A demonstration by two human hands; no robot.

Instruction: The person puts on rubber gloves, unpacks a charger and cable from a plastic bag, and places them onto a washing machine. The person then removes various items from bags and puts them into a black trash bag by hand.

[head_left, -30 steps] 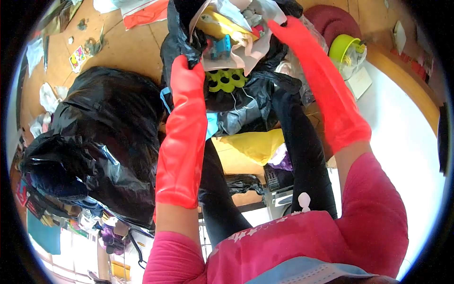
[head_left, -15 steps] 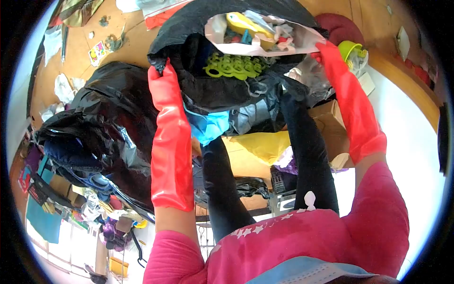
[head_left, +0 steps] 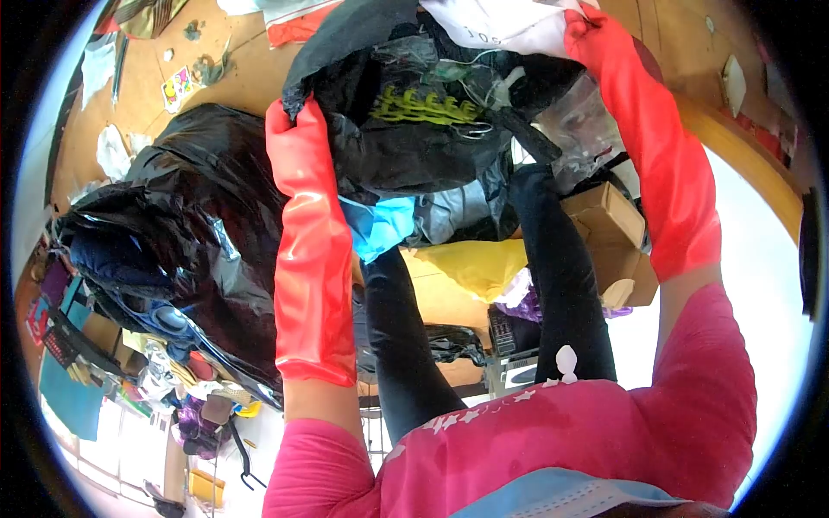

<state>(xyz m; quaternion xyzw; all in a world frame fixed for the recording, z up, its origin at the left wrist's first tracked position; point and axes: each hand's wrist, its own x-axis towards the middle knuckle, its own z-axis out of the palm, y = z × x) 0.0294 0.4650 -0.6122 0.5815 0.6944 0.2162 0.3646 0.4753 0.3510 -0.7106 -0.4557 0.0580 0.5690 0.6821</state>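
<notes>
My left hand [head_left: 295, 128], in a long red rubber glove, is closed on the rim of a black garbage bag [head_left: 410, 160]. The bag's mouth faces me. Inside lie a lime-green plastic piece with a row of hooks [head_left: 423, 108], clear plastic scraps [head_left: 406, 52] and other small litter. My right hand [head_left: 591, 36], gloved the same way, grips the edge of a white bag [head_left: 505, 30] with printed characters. It is tipped over the far side of the garbage bag's mouth, and its inside is hidden from me.
A second, full black garbage bag [head_left: 216, 198] stands at the left. Near my legs are a light-blue sheet [head_left: 380, 229], a yellow bag [head_left: 475, 266] and an open cardboard box [head_left: 604, 226]. Litter is scattered on the wooden floor, including a colourful card [head_left: 177, 89].
My right hand has lifted and tipped the white bag away from me. The yellow item in it is out of sight, and clear scraps now show in the garbage bag. My left hand stays on the rim.
</notes>
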